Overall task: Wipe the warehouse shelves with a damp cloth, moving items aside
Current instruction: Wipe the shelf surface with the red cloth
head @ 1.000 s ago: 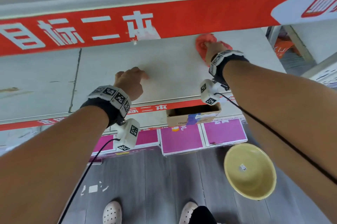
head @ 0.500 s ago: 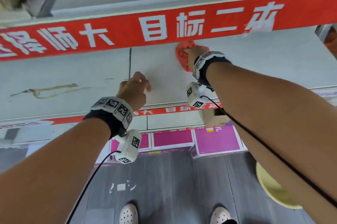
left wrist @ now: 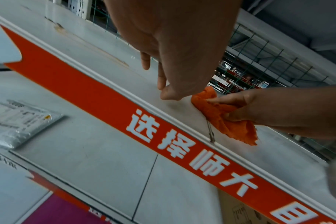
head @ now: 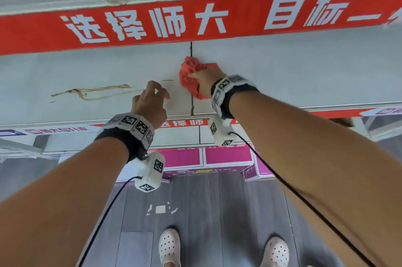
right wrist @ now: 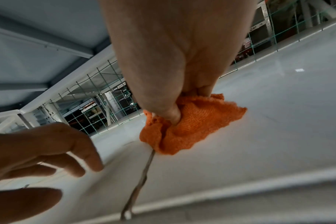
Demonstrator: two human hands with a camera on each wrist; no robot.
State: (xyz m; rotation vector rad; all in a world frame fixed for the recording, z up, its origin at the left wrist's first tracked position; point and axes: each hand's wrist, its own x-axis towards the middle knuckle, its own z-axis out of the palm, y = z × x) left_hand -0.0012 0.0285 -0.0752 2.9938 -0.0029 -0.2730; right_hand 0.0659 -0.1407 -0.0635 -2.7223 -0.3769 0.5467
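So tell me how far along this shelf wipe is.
Nothing shows as finished. In hand: the right hand grips the orange cloth, pressed on the shelf at the panel seam. The left hand holds nothing. Left: the brown streak beyond it.

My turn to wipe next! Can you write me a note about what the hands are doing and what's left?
Right hand grips the orange cloth, pressed on the shelf at the panel seam.
Left hand holds nothing, fingers loosely curled just above the shelf.
Done: cannot tell how much is wiped.
Left: the brown streak to the left looks unwiped; probably head there next.
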